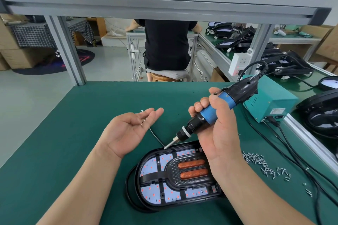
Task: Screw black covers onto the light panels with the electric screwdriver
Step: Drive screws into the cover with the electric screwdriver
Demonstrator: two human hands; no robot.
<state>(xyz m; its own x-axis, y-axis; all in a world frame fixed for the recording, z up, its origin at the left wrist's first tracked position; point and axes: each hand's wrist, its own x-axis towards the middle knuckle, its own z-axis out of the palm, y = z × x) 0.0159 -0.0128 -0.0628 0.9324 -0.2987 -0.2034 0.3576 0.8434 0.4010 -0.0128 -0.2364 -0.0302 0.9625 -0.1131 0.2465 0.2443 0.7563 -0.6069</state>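
Head view: the right hand (219, 133) wraps fully round the blue barrel of the screwdriver (209, 116). Its bit slants down and left of the grip, to the far rim of the black cover (188, 179) on the light panel (151, 167) below. The left hand (131, 129) lies palm-up with relaxed fingers, something small on them, probably a screw. The tool likely needs standing upright over a hole, then pressing straight down before triggering. Spare screws (263, 164) lie right of the grip.

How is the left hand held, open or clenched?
Open. The left hand is palm up over the green mat, fingers nearly straight, with what look like small screws lying loose on them.
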